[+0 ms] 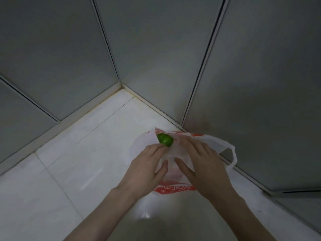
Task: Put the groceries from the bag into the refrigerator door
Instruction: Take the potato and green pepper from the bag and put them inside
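Observation:
A white plastic bag (142, 146) with red print lies on the pale tiled floor, against the grey panel on the right. A small green round fruit or vegetable (165, 140) shows at the bag's open mouth. My left hand (147, 168) pinches it with its fingertips, thumb spread below. My right hand (201, 164) lies flat on the bag with fingers spread, pressing the plastic down. What else the bag holds is hidden under the plastic and my hands.
Grey panelled walls (156, 49) meet in a corner behind the bag. The white tiled floor (78, 162) stretches to the left and toward me. One bag handle loop (231, 153) sticks out to the right along the panel's base.

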The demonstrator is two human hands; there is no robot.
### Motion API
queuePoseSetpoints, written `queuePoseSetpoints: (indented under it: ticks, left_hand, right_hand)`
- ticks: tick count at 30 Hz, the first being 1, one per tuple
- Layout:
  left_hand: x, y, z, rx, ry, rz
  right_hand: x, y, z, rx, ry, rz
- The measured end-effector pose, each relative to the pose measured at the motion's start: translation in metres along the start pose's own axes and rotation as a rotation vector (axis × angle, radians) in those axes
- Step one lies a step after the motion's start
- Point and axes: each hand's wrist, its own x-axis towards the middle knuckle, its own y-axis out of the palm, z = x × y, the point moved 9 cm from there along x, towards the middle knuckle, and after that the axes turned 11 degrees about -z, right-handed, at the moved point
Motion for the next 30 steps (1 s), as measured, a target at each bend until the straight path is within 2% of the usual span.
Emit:
queuePoseSetpoints:
  ticks: [4, 9, 21, 27, 30]
  left_hand:
    - [0.02, 0.021, 0.016, -0.06, 0.003, 0.024]
    - [0.03, 0.022, 0.035, 0.139, 0.116, -0.006]
    - [0.044, 0.014, 0.07, 0.452, 0.104, -0.019]
    - [0.049, 0.023, 0.091, 0.618, 0.123, 0.085]
    - [0.051, 0.032, 0.096, 0.64, 0.19, 0.146]
  right_hand:
    - [0.005, 0.033, -0.007, -0.012, 0.034, 0.04]
    - [0.016, 0.053, -0.012, 0.0, 0.035, 0.11]
    - [0.053, 0.084, -0.019, -0.002, -0.04, 0.17]
    - [0.075, 0.093, -0.02, -0.02, -0.102, 0.15]
    - [0.085, 0.102, -0.023, -0.047, -0.115, 0.177]
